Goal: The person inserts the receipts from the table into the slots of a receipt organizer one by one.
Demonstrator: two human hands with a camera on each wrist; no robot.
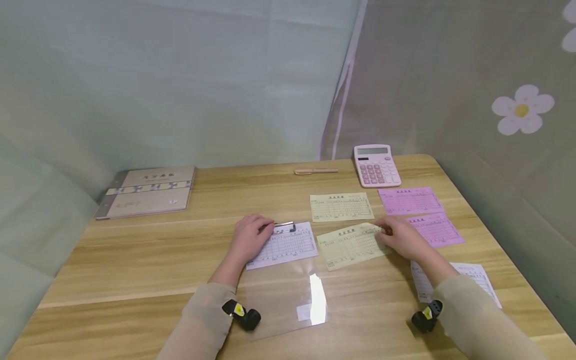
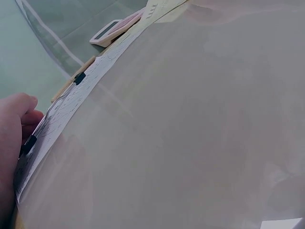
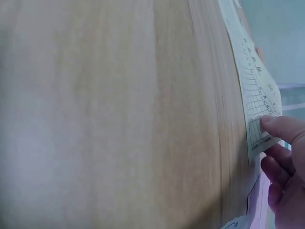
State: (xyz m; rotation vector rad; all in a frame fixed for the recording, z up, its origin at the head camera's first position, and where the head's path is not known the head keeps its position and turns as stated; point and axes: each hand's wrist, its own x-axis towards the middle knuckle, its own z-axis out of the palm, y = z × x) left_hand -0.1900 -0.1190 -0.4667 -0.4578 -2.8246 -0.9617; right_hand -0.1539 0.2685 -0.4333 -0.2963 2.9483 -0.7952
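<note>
A clear clipboard lies on the table with a white form under its metal clip. My left hand holds the clipboard at its top left corner, thumb beside the clip. In the left wrist view the fingertips curl by the clip's end; the rest is cut off. To the right, my right hand pinches the right edge of a yellow form. The right wrist view has the thumb on top of this form and the fingers beneath, its corner slightly lifted.
A second yellow form lies just behind. Two pink forms and a loose white form lie on the right, the white one partly beneath my forearm. Farther back are a calculator, a pen and a beige book.
</note>
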